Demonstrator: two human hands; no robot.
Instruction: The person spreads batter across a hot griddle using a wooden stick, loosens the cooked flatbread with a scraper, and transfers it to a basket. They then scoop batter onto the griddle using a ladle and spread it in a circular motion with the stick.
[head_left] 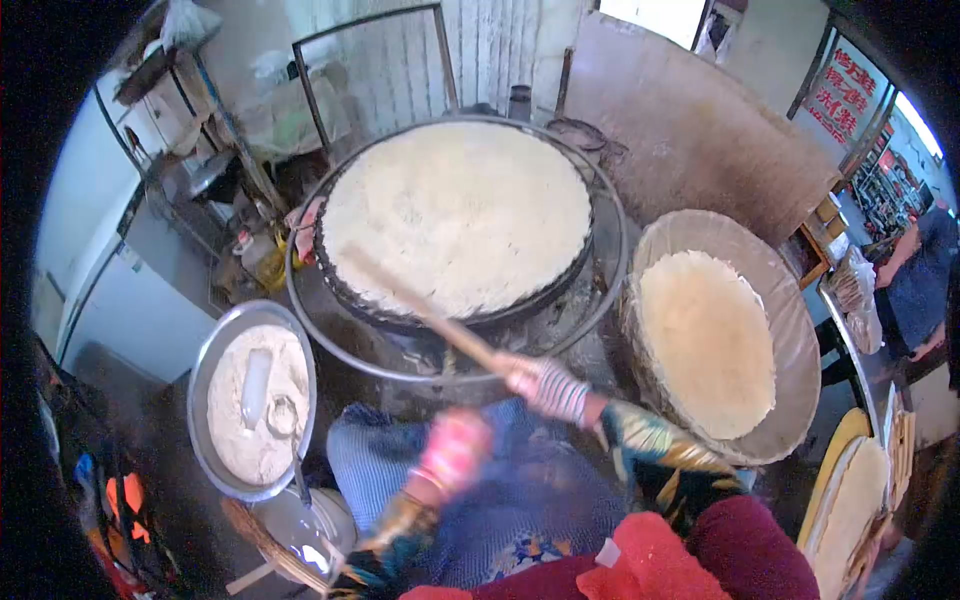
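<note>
My right hand (548, 388), in a striped glove, is closed around the near end of a long wooden stick (430, 315). The stick slants up and left over a large round griddle, its blurred far end above the griddle's front left part. A thin, pale sheet of batter or pancake (460, 215) covers almost the whole griddle top. My left hand (455, 447), in a pink glove, hangs over my lap in front of the blue apron (530, 470). Motion smears its fingers, so I cannot see whether they hold anything.
Left stands a metal bowl (200, 420) of pale batter holding a ladle (284, 418) and a whitish cylinder (256, 385). A metal ring (470, 378) surrounds the griddle. A lined basket (795, 350) on the right holds round pancakes (708, 345). Another person (920, 270) stands far right.
</note>
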